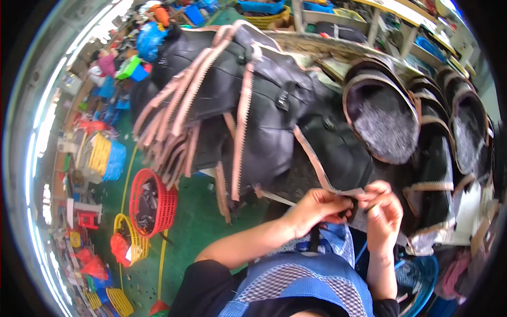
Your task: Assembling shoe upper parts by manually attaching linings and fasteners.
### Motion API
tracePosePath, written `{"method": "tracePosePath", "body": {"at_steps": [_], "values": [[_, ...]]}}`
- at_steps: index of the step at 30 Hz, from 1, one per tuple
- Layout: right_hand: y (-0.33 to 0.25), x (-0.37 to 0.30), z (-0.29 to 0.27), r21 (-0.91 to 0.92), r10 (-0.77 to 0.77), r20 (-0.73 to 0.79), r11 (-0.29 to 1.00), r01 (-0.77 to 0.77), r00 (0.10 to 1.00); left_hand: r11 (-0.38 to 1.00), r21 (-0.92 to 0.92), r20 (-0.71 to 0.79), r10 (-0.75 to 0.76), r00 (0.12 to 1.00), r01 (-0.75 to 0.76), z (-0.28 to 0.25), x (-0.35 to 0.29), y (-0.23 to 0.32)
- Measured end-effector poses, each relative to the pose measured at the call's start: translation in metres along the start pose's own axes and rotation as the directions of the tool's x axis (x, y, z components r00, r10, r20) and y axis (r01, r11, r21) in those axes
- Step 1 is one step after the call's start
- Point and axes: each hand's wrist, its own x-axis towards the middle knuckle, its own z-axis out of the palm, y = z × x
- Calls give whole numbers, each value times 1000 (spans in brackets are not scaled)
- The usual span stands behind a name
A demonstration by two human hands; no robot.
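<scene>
Both hands, left hand point(317, 208) and right hand point(383, 211), are pinching the tan zipper edge point(346, 191) of a black bag panel point(338, 153), keeping it taut just below the piled black panels point(253, 95) on the desk point(338, 50).

Colours of the workbench goods and floor baskets.
Black fabric pieces point(274, 105) edged with tan zipper tape point(243, 121); red basket point(153, 203), yellow basket point(127, 238), green floor point(195, 216); blue-and-white checked apron point(301, 280).
</scene>
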Motion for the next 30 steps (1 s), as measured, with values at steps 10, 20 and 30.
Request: {"method": "tracePosePath", "body": {"at_steps": [10, 20, 30], "values": [[-21, -23, -13, -296, -77, -156, 955, 28, 985, 984, 154, 154, 64, 986, -88, 31, 10, 39], [-29, -26, -8, -750, -325, 101, 596, 287, 940, 982, 154, 156, 81, 984, -105, 29, 12, 24], [-25, -7, -5, -850, -374, 124, 438, 293, 919, 979, 179, 167, 67, 984, -97, 22, 15, 22]]}}
